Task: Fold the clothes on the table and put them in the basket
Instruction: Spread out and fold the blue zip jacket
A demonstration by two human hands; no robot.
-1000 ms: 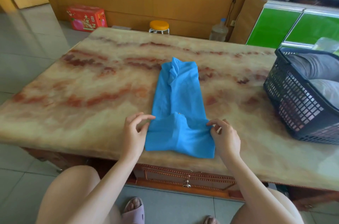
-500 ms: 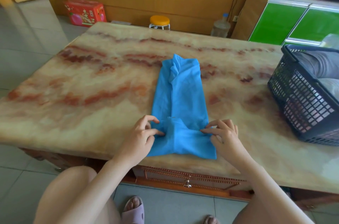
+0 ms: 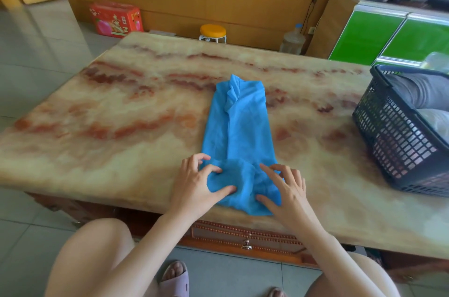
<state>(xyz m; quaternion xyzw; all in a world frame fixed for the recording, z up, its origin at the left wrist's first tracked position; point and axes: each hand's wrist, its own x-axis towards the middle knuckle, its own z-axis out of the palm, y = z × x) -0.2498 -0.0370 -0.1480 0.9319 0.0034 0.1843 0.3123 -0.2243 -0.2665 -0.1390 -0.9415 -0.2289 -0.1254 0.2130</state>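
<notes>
A blue garment point(image 3: 240, 126) lies as a long narrow strip on the marble table point(image 3: 121, 112), its collar end pointing away from me. Its near end is bunched into a thick fold at the table's front edge. My left hand point(image 3: 196, 184) pinches the left side of that bunched end between thumb and fingers. My right hand point(image 3: 284, 189) grips the right side, fingers spread over the cloth. A dark plastic basket point(image 3: 398, 141) stands at the table's right edge, holding grey and white folded clothes.
Beyond the table stand a yellow-topped stool point(image 3: 213, 32), a red box point(image 3: 115, 19) and a water jug point(image 3: 292, 40) by a wooden wall. Green cabinets point(image 3: 388, 36) are at the back right. My knees and a slipper show below the table's drawer.
Both hands have moved inward along the garment's near end and gathered it. The near end has gone from a flat flap to a bunched, thicker fold.
</notes>
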